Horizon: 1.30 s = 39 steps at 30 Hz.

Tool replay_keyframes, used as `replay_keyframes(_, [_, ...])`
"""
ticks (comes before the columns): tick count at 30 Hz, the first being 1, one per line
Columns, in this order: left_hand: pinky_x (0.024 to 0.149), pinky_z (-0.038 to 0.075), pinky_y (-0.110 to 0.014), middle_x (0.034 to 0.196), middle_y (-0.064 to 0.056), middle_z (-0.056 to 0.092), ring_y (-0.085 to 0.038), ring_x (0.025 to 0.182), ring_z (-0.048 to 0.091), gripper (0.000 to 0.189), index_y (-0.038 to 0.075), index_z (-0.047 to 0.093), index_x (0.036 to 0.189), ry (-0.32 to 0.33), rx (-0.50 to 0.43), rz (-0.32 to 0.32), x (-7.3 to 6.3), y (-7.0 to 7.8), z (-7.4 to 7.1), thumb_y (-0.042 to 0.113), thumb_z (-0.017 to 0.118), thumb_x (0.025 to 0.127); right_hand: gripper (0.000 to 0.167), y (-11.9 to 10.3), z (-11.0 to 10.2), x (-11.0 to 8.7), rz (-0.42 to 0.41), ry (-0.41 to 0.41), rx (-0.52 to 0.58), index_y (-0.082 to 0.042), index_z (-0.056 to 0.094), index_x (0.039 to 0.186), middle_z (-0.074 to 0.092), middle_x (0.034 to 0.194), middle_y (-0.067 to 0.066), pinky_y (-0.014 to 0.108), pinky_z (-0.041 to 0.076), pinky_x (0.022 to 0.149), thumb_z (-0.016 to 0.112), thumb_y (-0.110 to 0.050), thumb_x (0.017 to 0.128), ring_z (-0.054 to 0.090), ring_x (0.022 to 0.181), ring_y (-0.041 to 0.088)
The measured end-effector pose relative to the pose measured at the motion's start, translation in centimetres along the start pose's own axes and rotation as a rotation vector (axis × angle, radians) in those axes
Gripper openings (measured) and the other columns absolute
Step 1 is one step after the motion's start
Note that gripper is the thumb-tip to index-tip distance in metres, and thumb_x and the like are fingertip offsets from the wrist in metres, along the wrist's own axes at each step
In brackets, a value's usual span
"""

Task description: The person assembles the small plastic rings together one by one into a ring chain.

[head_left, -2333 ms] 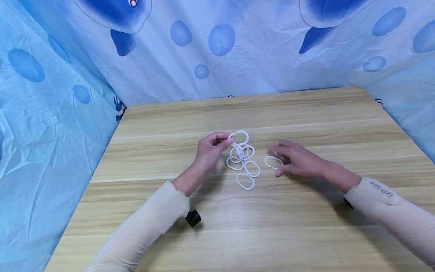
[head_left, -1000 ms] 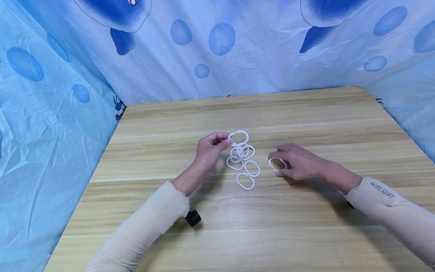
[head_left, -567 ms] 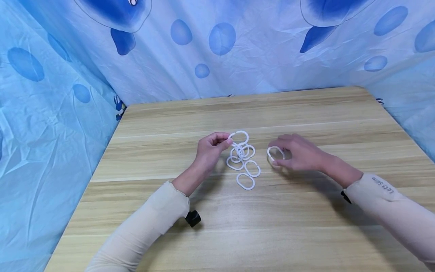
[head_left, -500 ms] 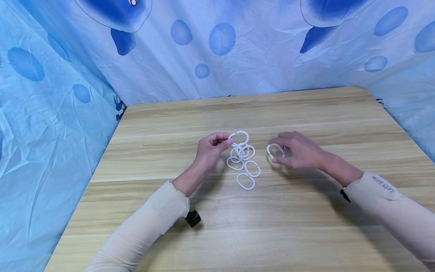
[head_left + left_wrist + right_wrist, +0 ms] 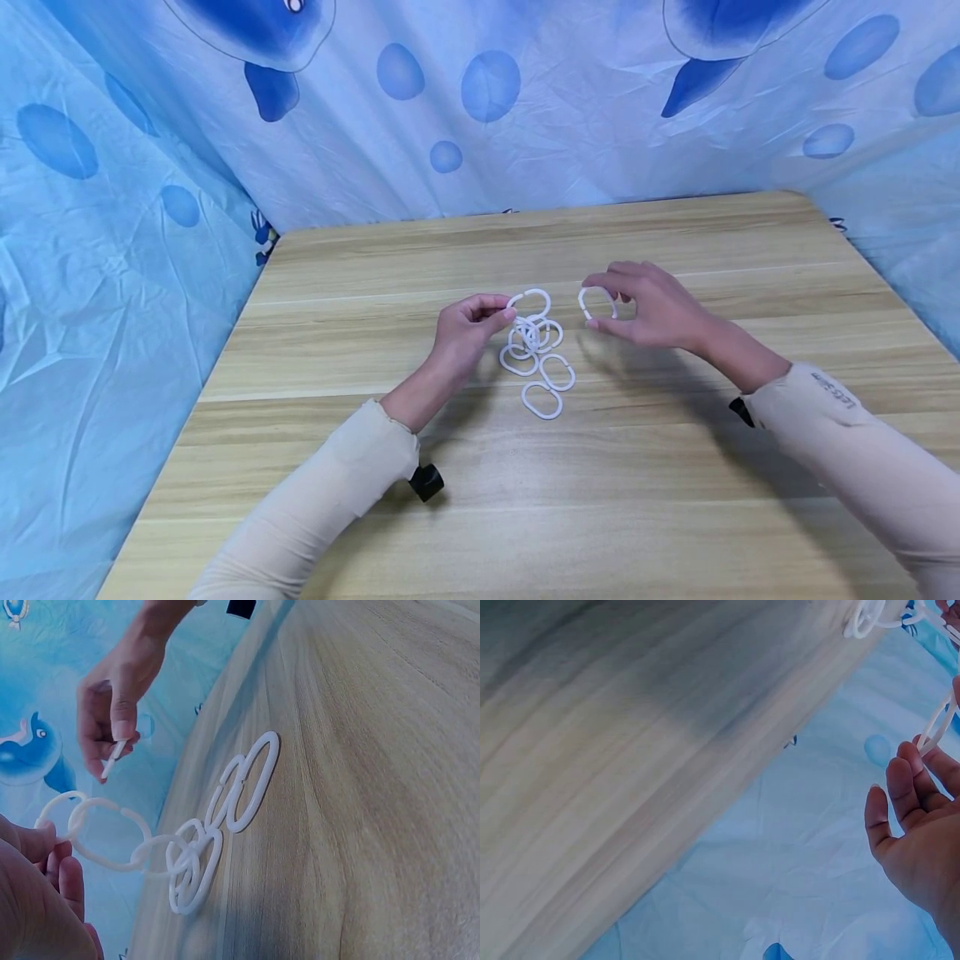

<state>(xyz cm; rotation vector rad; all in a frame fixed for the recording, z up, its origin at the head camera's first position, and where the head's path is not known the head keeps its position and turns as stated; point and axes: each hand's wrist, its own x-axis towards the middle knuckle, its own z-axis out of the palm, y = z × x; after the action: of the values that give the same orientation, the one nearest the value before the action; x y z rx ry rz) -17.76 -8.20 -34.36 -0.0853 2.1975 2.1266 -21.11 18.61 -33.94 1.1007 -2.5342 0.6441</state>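
My left hand point(image 5: 461, 333) pinches a white plastic shower curtain ring point(image 5: 538, 291) between thumb and fingers, at the top of a short chain. In the left wrist view a second ring point(image 5: 103, 800) hangs linked through it, and more linked rings trail down to the table. My right hand point(image 5: 660, 308) holds a single oval curtain ring point(image 5: 581, 302) upright between thumb and fingertips, raised over the table to the right of the chain. The gap in that ring faces left, towards the chain. Two loose rings lie flat in front of the chain, the nearer ring point(image 5: 542, 417) lowest.
The wooden table point(image 5: 600, 517) spreads out around both hands. Behind it and along its sides hangs a blue curtain point(image 5: 330, 158) with whale and bubble prints. A small black device point(image 5: 427, 482) sits under the left sleeve.
My right hand has picked the single ring up from the table and moved it up and leftward, closer to the chain. The left hand has stayed nearly still, gripping the chain's top ring.
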Motion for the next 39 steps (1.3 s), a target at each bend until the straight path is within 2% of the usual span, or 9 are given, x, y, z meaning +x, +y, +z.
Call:
replay_keyframes(11, [0.074, 0.049, -0.018, 0.083, 0.000, 0.066, -0.010, 0.080, 0.058, 0.024, -0.005, 0.068, 0.106, -0.008, -0.007, 0.002, 0.0, 0.0, 0.1, 0.005, 0.073, 0.084, 0.041, -0.6, -0.2, 1.5, -0.024, 0.075, 0.016, -0.012, 0.067, 0.111, 0.052, 0.075, 0.000, 0.029, 0.036, 0.058, 0.079, -0.029, 0.076, 0.044, 0.065, 0.011])
replay_keyframes(28, [0.077, 0.048, -0.021, 0.086, 0.000, 0.066, -0.011, 0.082, 0.058, 0.020, 0.001, 0.071, 0.101, -0.022, 0.022, 0.005, -0.2, 0.0, 0.1, 0.008, 0.075, 0.083, 0.044, -1.9, 0.2, 3.7, -0.114, 0.116, 0.049, -0.011, 0.067, 0.110, 0.051, 0.074, -0.002, 0.030, 0.038, 0.056, 0.081, -0.028, 0.073, 0.045, 0.065, 0.012])
replay_keyframes(39, [0.077, 0.048, -0.023, 0.089, -0.002, 0.068, -0.012, 0.084, 0.058, 0.019, 0.003, 0.072, 0.101, -0.041, 0.038, 0.002, -0.2, -0.2, 0.2, 0.010, 0.075, 0.083, 0.044, -2.8, 0.9, 4.5, -0.143, 0.068, 0.019, -0.011, 0.067, 0.112, 0.055, 0.077, 0.000, 0.034, 0.040, 0.062, 0.078, -0.034, 0.076, 0.051, 0.067, 0.016])
